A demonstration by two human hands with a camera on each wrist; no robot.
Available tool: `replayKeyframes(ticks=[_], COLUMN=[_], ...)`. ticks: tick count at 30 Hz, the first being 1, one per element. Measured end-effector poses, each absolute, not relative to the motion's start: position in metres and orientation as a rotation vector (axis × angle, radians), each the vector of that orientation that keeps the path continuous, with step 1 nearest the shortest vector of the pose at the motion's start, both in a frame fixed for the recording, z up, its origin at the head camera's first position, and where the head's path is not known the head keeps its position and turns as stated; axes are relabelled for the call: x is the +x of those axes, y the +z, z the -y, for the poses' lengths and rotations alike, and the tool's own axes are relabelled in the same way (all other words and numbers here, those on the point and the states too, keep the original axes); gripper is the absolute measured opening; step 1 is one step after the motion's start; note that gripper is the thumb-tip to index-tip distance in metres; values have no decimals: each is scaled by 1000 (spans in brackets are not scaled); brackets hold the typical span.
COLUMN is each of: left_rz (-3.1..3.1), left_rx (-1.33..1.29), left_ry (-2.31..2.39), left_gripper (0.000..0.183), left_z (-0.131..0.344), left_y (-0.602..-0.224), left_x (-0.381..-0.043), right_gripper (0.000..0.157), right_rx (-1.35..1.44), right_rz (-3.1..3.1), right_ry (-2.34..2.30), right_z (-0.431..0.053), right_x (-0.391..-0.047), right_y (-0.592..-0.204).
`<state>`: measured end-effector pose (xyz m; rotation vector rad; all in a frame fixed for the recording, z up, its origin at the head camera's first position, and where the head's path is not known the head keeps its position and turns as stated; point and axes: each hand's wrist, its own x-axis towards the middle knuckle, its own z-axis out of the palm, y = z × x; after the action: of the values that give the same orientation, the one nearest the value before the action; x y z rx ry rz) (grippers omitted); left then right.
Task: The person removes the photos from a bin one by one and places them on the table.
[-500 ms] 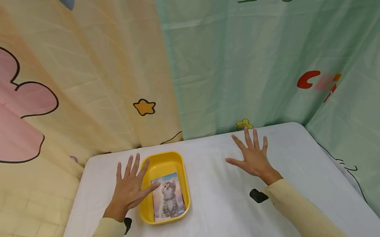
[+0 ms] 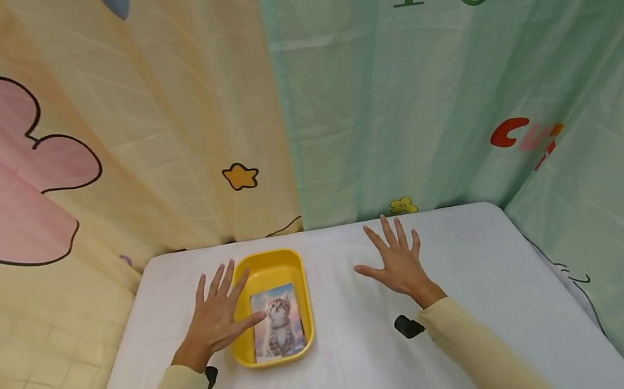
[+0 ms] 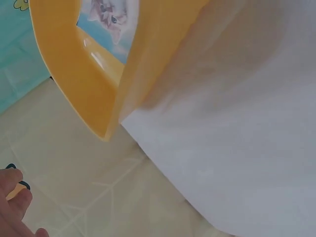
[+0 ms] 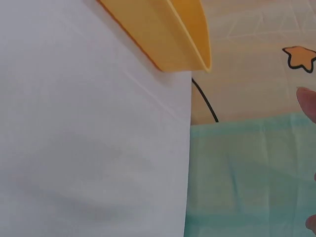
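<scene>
A yellow tray lies left of centre on the white table, and inside it is a card with a kitten picture. Over the tray's left side hovers my left hand, fingers spread and straight, holding nothing; its thumb overlaps the card's edge in the head view. My right hand is held above the table to the right of the tray, also spread wide with nothing in it. Only fingertips of each hand show in the wrist views. The left wrist view shows the tray's wall and part of the kitten picture.
The white-covered table reaches back to hanging curtains, a yellow one on the left and a green one on the right. Small black devices sit at both wrists, the right one more visible.
My right hand has shifted a little to the left, towards the tray. The left hand stays almost in place over the tray, and the head view has turned slightly.
</scene>
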<state>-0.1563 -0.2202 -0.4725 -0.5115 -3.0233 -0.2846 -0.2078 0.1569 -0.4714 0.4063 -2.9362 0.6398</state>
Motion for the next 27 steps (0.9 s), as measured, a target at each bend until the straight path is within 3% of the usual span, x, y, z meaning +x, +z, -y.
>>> replayKeyframes(ticks=[27], left_rz=[3010], left_rx=[-551], left_ry=[-407], left_gripper=[96], left_z=[229], left_y=[-515], left_x=[-125], right_gripper=[59], right_rx=[839], right_rz=[2885], right_ry=[972], right_z=[-41], right_x=[-225], right_y=[-507])
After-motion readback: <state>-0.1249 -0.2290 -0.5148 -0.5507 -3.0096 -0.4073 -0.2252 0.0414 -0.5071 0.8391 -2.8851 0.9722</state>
